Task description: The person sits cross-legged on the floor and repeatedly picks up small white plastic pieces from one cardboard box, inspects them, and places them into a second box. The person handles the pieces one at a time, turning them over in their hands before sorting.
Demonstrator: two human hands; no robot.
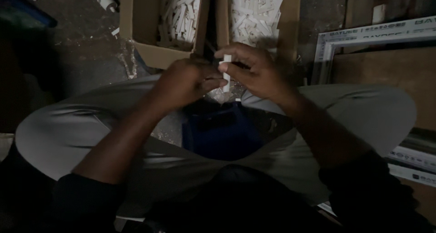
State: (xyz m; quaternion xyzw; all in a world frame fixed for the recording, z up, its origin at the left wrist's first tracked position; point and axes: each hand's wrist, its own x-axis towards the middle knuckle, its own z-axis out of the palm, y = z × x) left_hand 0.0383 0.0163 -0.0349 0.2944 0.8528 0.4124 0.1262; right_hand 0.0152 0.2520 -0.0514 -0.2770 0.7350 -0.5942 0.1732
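Together, both hands work one small white plastic strip above the lap.

Held upright between the two hands, the small white plastic strip point(226, 72) sits over the gap between the knees, nearer than the two open cardboard boxes. The right hand point(259, 71) pinches its upper end between thumb and fingertips; the left hand point(184, 83) is curled shut around its lower part, though what else that fist may hold is hidden. In my judgement the piece handles best with a light, steady pinch close to each end, wrists kept near together, so the thin strip neither bends nor slips into the dark blue cloth point(220, 133) below. Far left, a cardboard box of white strips point(179, 15); far right, a second cardboard box point(254, 12). A white rectangular frame point(363, 37) lies at the right.
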